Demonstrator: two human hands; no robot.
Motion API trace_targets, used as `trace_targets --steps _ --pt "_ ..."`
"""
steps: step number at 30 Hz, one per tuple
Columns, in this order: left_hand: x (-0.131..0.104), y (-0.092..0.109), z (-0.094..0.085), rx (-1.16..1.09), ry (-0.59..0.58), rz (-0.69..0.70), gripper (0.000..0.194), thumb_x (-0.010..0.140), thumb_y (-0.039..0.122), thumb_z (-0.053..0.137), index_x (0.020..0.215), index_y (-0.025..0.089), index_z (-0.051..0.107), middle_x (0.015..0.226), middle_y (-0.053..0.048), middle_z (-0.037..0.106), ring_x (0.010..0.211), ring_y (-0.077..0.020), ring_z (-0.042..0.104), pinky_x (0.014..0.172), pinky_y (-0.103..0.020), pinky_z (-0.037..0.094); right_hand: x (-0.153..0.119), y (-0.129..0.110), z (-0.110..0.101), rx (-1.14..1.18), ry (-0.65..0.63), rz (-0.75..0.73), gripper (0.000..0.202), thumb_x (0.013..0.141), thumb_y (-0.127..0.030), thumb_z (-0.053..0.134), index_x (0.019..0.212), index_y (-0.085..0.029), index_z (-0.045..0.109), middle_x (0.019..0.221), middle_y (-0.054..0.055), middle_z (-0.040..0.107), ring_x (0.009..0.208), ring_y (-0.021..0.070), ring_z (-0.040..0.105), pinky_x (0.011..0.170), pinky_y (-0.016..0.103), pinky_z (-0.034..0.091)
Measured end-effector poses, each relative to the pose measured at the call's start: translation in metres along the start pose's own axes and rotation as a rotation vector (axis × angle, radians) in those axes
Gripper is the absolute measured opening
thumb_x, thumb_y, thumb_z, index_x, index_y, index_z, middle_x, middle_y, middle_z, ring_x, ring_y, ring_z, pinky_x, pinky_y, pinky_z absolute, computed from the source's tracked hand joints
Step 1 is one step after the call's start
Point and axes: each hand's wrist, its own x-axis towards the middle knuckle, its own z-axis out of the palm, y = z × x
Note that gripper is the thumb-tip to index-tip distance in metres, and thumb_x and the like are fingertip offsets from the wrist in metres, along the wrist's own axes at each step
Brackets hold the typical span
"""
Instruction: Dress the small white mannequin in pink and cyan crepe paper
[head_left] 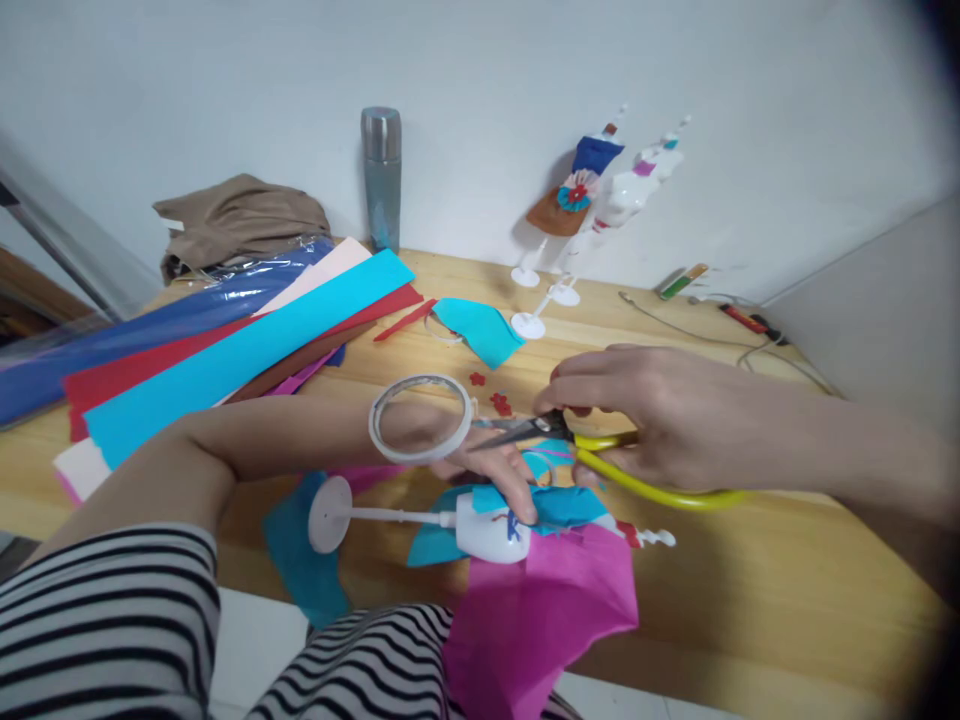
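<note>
My left hand (499, 470) presses on a white mannequin figure (491, 528) that lies sideways on a stand with a round base. Blue cloth (566, 507) covers part of the figure, and magenta cloth (544, 610) hangs from it over the table's front edge. A roll of white tape (377, 420) sits round my left wrist. In my right hand (637, 400) are yellow-handled scissors (660, 492); their dark blades point left, above my left hand. Small red flower shapes (478, 379) lie just behind the blades.
Strips of coloured material (247, 355) and a brown cloth (247, 215) lie at the left. A metal flask (383, 180) stands by the wall. Dressed figures on stands (574, 200), a turquoise piece (480, 330), a cable (667, 328) and a red-handled tool (742, 318) are at the back.
</note>
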Motion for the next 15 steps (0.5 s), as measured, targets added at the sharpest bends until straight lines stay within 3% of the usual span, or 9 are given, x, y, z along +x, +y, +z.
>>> trace_targets --steps 4,5,11,15 --pt "0.006 0.0 -0.011 -0.024 -0.131 -0.108 0.029 0.044 0.028 0.092 0.058 0.016 0.07 0.059 -0.001 0.069 0.052 -0.0146 0.059 0.051 -0.027 0.052 0.031 0.008 0.002 -0.041 -0.022 0.286 0.019 0.087 -0.022 0.067 0.103 -0.019 0.076 0.089 0.006 0.075 0.072 0.0193 0.063 0.062 0.03 0.042" --pt "0.003 0.001 -0.012 -0.037 -0.138 -0.103 0.029 0.046 0.026 0.093 0.061 0.016 0.07 0.06 0.001 0.069 0.054 -0.0134 0.059 0.053 -0.025 0.051 0.039 0.012 0.005 -0.075 -0.043 0.327 0.02 0.087 -0.024 0.068 0.105 -0.018 0.076 0.091 0.007 0.076 0.072 0.0195 0.062 0.063 0.03 0.041" --pt "-0.016 0.001 -0.014 -0.019 -0.113 -0.051 0.034 0.052 0.035 0.097 0.064 0.017 0.07 0.057 0.003 0.063 0.055 -0.0121 0.057 0.055 -0.024 0.05 0.071 0.04 0.035 -0.143 -0.174 0.305 0.031 0.082 -0.018 0.069 0.113 -0.018 0.074 0.111 0.011 0.075 0.095 0.024 0.069 0.074 0.03 0.045" --pt "-0.022 -0.005 -0.01 -0.023 -0.076 -0.016 0.036 0.048 0.039 0.096 0.059 0.018 0.07 0.052 0.003 0.062 0.048 -0.0117 0.055 0.049 -0.023 0.047 0.083 0.056 0.045 -0.186 -0.146 0.19 0.041 0.08 -0.021 0.069 0.121 -0.019 0.073 0.117 0.014 0.073 0.104 0.0287 0.07 0.084 0.034 0.049"
